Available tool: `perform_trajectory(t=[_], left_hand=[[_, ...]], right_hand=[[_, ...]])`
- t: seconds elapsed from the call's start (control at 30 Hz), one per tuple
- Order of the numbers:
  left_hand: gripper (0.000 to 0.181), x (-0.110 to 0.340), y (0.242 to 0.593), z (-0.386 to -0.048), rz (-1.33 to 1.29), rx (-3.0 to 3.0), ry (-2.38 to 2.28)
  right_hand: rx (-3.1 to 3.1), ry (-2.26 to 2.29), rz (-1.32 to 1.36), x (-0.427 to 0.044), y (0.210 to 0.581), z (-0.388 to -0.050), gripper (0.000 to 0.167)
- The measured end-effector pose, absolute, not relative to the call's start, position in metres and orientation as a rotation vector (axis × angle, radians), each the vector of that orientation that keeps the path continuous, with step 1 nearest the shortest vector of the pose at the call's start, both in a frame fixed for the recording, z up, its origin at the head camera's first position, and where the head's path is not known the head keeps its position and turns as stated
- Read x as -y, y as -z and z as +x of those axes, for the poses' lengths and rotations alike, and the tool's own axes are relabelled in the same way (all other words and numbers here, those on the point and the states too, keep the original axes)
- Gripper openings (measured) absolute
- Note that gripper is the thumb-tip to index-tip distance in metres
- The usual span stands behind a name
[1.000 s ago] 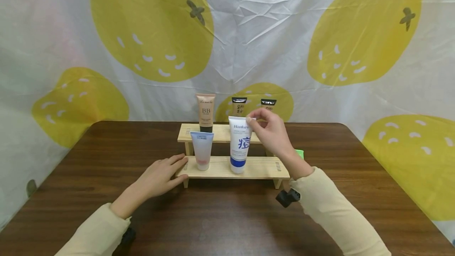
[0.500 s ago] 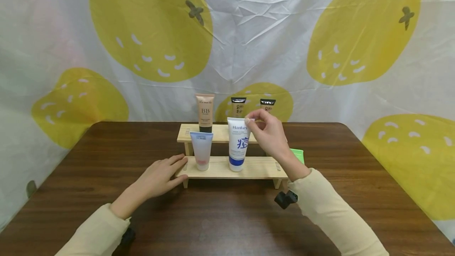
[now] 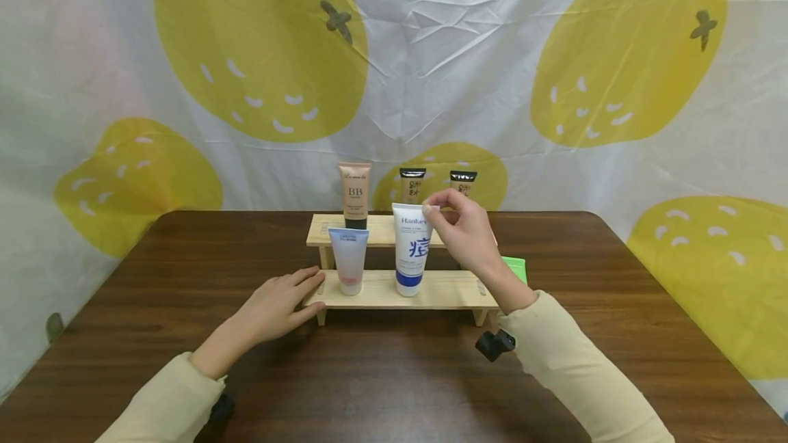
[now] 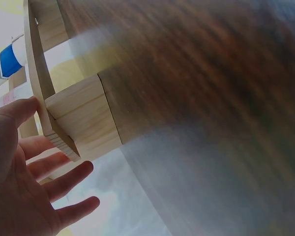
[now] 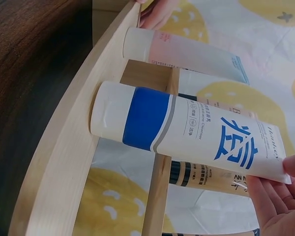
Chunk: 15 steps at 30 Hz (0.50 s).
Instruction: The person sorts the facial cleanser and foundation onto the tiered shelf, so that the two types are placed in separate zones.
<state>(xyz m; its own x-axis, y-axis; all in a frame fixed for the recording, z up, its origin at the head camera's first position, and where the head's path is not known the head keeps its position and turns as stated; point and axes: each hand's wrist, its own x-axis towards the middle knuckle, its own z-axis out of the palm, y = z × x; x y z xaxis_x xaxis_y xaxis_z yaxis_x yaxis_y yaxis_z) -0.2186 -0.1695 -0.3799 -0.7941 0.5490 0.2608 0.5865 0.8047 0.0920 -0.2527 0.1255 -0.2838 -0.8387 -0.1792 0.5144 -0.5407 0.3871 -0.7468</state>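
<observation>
My right hand [image 3: 464, 232] pinches the top right corner of a white cleanser tube [image 3: 411, 241] with a blue band, between thumb and fingers. The tube stands cap-down on the lower step of a two-step wooden rack [image 3: 452, 298]; in the right wrist view its cap [image 5: 108, 110] meets the board. My left hand [image 3: 271, 307] rests at the left end of that step. In the left wrist view its thumb [image 4: 23, 110] touches the board's edge and the other fingers are spread, fairly straight. A small pale blue-pink tube [image 3: 349, 262] stands left of the white one.
On the upper step stand a beige BB cream tube [image 3: 355, 193] and two black-ended tubes, one [image 3: 413, 183] behind the white tube, the other [image 3: 462, 182] behind my right hand. A green item [image 3: 516, 268], partly hidden, lies behind my right wrist. A patterned curtain [image 3: 455, 74] hangs behind the table.
The white tube and my right hand have shifted slightly left, mostly in the first half second. The pinch stays the same. My left hand keeps its place on the rack.
</observation>
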Motion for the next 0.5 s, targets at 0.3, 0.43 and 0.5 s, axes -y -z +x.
perform_trajectory(t=[0.3, 0.43, 0.5], left_hand=[[0.053, 0.169, 0.3792, -0.219, -0.894, 2.758, 0.244], [0.053, 0.169, 0.3795, -0.2186, -0.892, 2.758, 0.242], [0.053, 0.169, 0.3796, -0.2185, -0.89, 2.758, 0.243]], right_hand=[[2.305, -1.435, 0.635, -0.1278, 0.2836, -0.2503, 0.011], [2.296, -1.423, 0.651, -0.1284, 0.285, -0.2485, 0.011], [2.291, -1.415, 0.658, -0.1284, 0.2857, -0.2475, 0.011]])
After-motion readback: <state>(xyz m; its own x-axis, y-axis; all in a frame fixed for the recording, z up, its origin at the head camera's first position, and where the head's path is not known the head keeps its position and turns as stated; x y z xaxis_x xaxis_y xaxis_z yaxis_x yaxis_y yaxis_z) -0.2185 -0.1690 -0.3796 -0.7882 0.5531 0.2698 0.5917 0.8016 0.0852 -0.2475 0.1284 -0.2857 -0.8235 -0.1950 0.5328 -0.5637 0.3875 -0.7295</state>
